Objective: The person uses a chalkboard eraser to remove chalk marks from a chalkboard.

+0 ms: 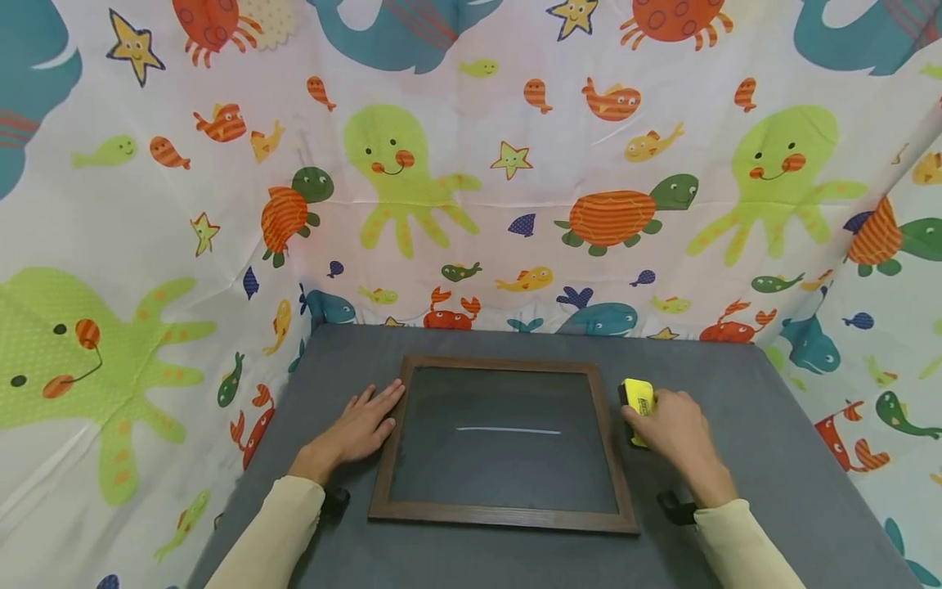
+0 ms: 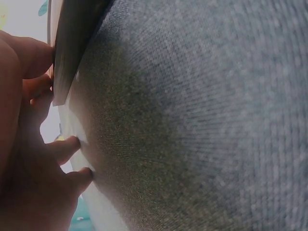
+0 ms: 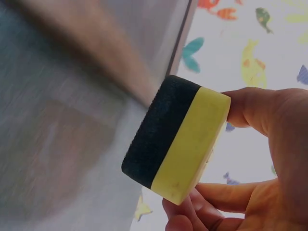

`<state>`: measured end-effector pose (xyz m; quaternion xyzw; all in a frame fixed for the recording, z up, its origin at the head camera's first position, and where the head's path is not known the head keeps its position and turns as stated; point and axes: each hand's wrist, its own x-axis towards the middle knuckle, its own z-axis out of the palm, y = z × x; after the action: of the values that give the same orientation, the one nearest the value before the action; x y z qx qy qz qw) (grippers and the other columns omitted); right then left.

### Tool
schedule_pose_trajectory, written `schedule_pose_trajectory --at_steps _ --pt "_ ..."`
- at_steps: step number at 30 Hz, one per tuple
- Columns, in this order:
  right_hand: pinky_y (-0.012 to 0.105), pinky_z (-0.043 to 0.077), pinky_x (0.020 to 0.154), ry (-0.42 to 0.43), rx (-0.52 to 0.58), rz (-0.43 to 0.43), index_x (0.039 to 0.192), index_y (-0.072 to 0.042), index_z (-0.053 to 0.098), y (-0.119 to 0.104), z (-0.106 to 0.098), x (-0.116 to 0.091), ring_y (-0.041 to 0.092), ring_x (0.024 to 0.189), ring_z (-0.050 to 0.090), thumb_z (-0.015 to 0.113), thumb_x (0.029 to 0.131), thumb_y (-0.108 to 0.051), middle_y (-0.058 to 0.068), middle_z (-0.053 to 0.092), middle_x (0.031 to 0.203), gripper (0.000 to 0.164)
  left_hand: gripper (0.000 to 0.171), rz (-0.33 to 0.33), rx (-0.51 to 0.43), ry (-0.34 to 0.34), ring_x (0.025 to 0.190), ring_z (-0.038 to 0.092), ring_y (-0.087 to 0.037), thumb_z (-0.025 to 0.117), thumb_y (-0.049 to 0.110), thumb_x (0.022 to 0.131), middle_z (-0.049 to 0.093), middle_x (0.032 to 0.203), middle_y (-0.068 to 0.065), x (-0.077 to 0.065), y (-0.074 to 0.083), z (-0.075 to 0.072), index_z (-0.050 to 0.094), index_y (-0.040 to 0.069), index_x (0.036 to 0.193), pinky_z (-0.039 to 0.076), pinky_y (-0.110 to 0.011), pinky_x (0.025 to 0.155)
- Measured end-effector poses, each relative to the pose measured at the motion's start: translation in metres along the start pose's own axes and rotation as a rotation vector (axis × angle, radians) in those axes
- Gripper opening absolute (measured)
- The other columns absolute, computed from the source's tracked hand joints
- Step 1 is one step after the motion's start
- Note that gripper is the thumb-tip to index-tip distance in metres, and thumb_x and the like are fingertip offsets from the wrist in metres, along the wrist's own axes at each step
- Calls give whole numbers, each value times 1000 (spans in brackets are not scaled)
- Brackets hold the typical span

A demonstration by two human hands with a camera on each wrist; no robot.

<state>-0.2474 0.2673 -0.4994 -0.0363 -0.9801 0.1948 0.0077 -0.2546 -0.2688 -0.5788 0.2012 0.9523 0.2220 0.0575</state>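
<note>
Yellow eraser (image 3: 190,147) was gripped by right hand (image 1: 679,433), between thumb and fingers, just right of framed board (image 1: 508,483), long axis along board's side. White line (image 1: 508,430) lay leftward, crosswise to eraser. Left hand (image 1: 361,429) touched board's left edge.

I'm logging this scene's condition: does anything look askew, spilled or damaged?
Nothing stands out. The framed chalkboard looks intact, with one white line; the left hand touches its frame, and the right hand holds the eraser.
</note>
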Motion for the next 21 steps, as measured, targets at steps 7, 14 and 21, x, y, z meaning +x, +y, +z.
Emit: schedule_pose_trajectory --at_steps 7,14,21 --pt "38 50 59 -13 17 -41 119 14 65 -35 13 0 31 79 62 77 96 -45 20 64 91 64 66 -14 -10 -4 163 19 -61 52 18 113 24 183 -11 1 0 1 30 9 174 13 -84 125" --pt "40 53 64 -69 29 -45 115 9 67 -61 35 -3 29 78 61 80 93 -48 16 65 90 62 65 -30 14 -16 164 19 -58 51 18 115 21 184 -8 1 -4 2 27 11 175 13 -82 127" --pt "39 52 62 -91 11 -57 110 6 68 -73 53 -3 27 73 60 82 91 -50 13 65 87 60 65 -33 0 -18 165 18 -58 51 19 115 21 184 -9 -1 0 -2 27 11 175 12 -82 127"
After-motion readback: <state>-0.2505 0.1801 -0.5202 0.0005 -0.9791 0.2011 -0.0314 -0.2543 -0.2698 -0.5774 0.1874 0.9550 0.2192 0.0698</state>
